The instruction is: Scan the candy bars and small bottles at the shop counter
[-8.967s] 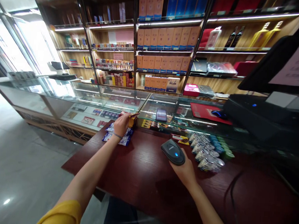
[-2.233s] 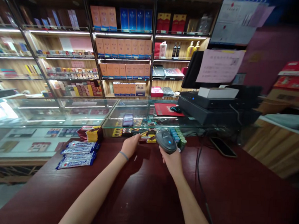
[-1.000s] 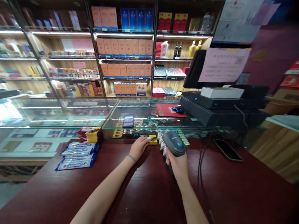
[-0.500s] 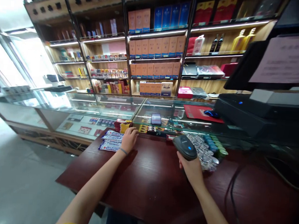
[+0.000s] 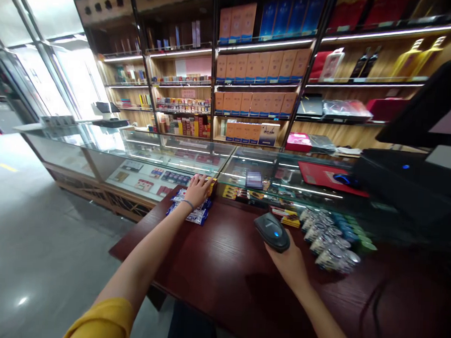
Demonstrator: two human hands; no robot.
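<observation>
My left hand reaches over a stack of small yellow and dark-red packets at the table's far left edge. Its fingers are stretched out over the top and cover most of the stack. Just below that hand lie blue and white wrapped packets, partly behind my wrist. A black handheld barcode scanner with a lit blue light is in my right hand, fingers wrapped round its handle. Its head points forward and left above the table. Beyond it lie several flat yellow and red packets.
Rows of cans stand on the right of the dark wooden table. Behind runs a glass display counter, with a red mat and a mouse on it. A monitor and a cable are at right.
The view has turned left, so things appear farther right. My left hand has moved from beside the stack onto its top, fingers stretching out. The yellow packets beyond the scanner show more fully.
</observation>
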